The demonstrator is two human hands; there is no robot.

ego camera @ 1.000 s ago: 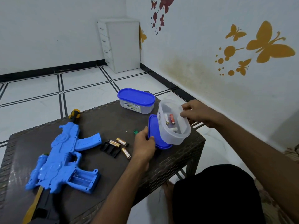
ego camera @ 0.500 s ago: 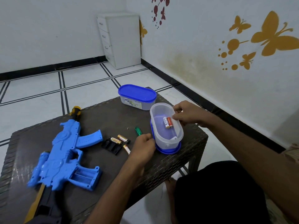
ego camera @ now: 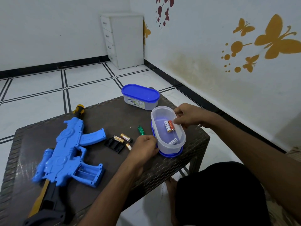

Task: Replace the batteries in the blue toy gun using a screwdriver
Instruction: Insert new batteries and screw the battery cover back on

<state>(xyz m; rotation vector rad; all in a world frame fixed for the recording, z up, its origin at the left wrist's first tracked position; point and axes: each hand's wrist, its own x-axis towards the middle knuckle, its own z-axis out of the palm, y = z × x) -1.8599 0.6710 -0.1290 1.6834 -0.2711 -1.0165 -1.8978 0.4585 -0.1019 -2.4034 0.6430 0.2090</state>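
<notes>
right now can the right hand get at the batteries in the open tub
Probably yes. The open tub has no lid on it, the right hand is already at its far rim with fingertips over the opening, and the batteries lie uncovered just below them. The left hand holds the near side.

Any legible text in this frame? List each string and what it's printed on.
"SMART" – on the label of the closed container at the table's far edge; the smaller print under it is too blurred to read.
"CE" – seemingly, on the white battery at the near end of the open container.
Print on the white and orange batteries in that container: too small to read.
Print on the gold batteries on the table: blurred, unreadable.
</notes>
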